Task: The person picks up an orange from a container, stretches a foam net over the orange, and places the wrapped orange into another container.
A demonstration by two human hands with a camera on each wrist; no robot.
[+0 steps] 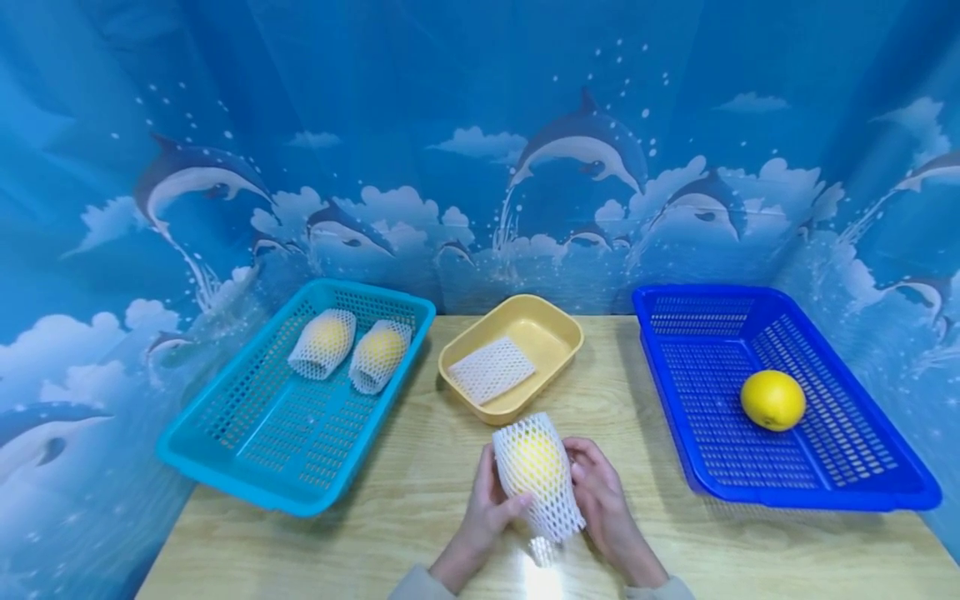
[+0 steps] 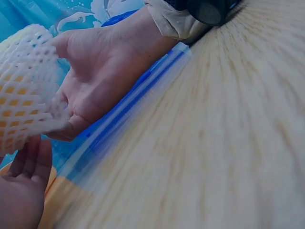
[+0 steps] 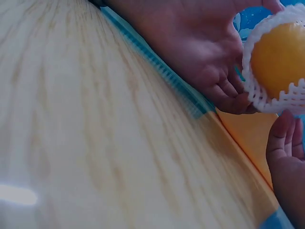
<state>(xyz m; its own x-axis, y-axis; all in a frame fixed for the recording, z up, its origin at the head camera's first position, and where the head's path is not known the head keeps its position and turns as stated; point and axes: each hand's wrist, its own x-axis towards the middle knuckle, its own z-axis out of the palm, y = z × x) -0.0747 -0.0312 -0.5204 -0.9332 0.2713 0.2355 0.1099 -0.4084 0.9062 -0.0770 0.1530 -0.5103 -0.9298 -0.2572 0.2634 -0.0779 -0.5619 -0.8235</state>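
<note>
Lemon [image 3: 277,59] in foam net [image 1: 557,504], left hand [image 1: 482,515] and right hand [image 1: 602,500] pinching it; I judge sleeving underway, next wants net evened.

Dolphin-print curtain [image 1: 450,75] behind a wooden worktop [image 1: 300,554]
By the left edge a teal basket [image 1: 300,433] holds two netted fruits [image 1: 326,342]; by the back edge a tan tray [image 1: 543,337] holds a white net [image 1: 491,369]; by the right, a blue basket [image 1: 712,400] holds a yellow fruit [image 1: 773,400].
</note>
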